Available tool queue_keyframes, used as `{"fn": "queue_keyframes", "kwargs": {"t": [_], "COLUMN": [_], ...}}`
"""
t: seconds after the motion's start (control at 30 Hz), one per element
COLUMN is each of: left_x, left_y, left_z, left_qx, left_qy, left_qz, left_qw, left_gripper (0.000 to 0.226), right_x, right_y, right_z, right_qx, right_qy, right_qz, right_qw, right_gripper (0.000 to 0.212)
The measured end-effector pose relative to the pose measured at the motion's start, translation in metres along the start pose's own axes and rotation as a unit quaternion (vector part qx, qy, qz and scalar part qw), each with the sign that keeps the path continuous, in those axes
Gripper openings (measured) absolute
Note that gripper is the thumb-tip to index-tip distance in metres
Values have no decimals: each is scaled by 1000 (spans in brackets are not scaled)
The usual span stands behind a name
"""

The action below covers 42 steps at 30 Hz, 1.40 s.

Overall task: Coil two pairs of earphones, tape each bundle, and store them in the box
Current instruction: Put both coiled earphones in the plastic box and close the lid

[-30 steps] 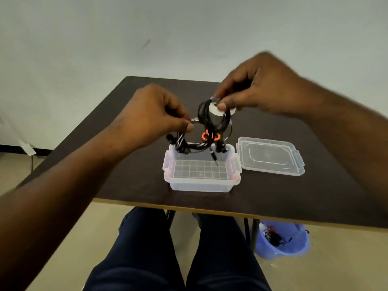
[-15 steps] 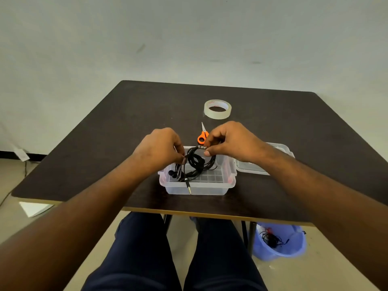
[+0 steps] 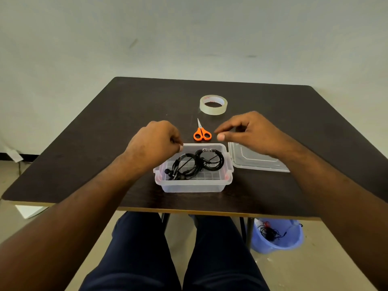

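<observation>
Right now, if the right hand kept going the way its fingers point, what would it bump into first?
The right hand points leftward across the table, fingers open. Probably the orange scissors come first, then the left hand. The hand may be hovering above the scissors and pass over them; one view cannot settle height.

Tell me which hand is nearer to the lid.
Right. The right hand hovers directly over the far left corner of the lid; the left hand is off to its left, above the box's far left corner.
</observation>
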<state>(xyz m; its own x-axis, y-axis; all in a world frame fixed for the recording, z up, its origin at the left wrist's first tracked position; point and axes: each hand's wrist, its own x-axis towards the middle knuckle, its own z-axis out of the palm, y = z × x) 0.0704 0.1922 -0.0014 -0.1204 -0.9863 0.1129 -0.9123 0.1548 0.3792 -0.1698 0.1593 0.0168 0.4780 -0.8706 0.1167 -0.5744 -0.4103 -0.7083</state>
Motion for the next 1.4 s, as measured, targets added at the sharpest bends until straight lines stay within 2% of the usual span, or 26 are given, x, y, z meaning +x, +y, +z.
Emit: {"fn": "queue_keyframes", "kwargs": {"t": [0.07, 0.13, 0.2, 0.3, 0.37, 0.43, 0.5, 0.63, 0.7, 0.73, 0.8, 0.87, 0.97, 1.1, 1.17, 1.3, 1.4], "left_x": [1, 0, 1, 2, 2, 2, 3, 1, -2, -4, -11, -18, -31, -39, -40, -42, -43], "left_y": [2, 3, 3, -1, -3, -7, -11, -21, -25, -27, -30, -34, -32, -31, -32, -34, -35], "left_z": [1, 5, 9, 13, 15, 16, 18, 24, 26, 26, 26, 27, 29, 32, 34, 47, 55], "left_qx": [-19, -34, -50, -83, -111, -152, -201, -280, -325, -348, -392, -430, -455, -475, -472, -430, -424], "left_qy": [25, 47, 69, 91, 99, 103, 103, 109, 129, 143, 170, 180, 157, 116, 117, 165, 204], "left_qz": [6, 21, 27, 20, 13, -1, -21, -46, -58, -69, -102, -131, -152, -155, -145, -103, -98], "left_qw": [999, 998, 996, 992, 989, 983, 974, 953, 935, 924, 898, 875, 863, 858, 862, 882, 877], "left_gripper": [11, 13, 14, 15, 13, 11, 9, 8, 7, 8, 11, 18, 29, 33, 33, 42, 46], "right_x": [-2, -5, -12, -21, -24, -26, -26, -21, -15, -10, 2, 17, 35, 48, 49, 52, 53], "right_y": [17, 39, 58, 68, 71, 72, 71, 37, 8, -8, -36, -54, -54, -40, -37, -37, -39], "right_z": [-9, -15, -13, -5, -2, -2, -4, -19, -25, -26, -18, 3, 46, 83, 92, 101, 106], "right_qx": [-42, -155, -248, -254, -266, -282, -308, -306, -283, -257, -172, -125, -159, -244, -249, -319, -290], "right_qy": [24, -26, -95, -112, -128, -127, -48, 239, 292, 292, 241, 146, 43, 44, 52, 86, 64], "right_qz": [22, 65, 96, 90, 78, 45, -10, -142, -200, -229, -256, -219, -166, -131, -127, -129, -120], "right_qw": [999, 985, 959, 957, 952, 950, 950, 911, 892, 893, 920, 957, 972, 960, 959, 935, 947], "right_gripper": [12, 25, 47, 63, 62, 48, 34, 36, 31, 30, 27, 23, 20, 21, 23, 25, 27]}}
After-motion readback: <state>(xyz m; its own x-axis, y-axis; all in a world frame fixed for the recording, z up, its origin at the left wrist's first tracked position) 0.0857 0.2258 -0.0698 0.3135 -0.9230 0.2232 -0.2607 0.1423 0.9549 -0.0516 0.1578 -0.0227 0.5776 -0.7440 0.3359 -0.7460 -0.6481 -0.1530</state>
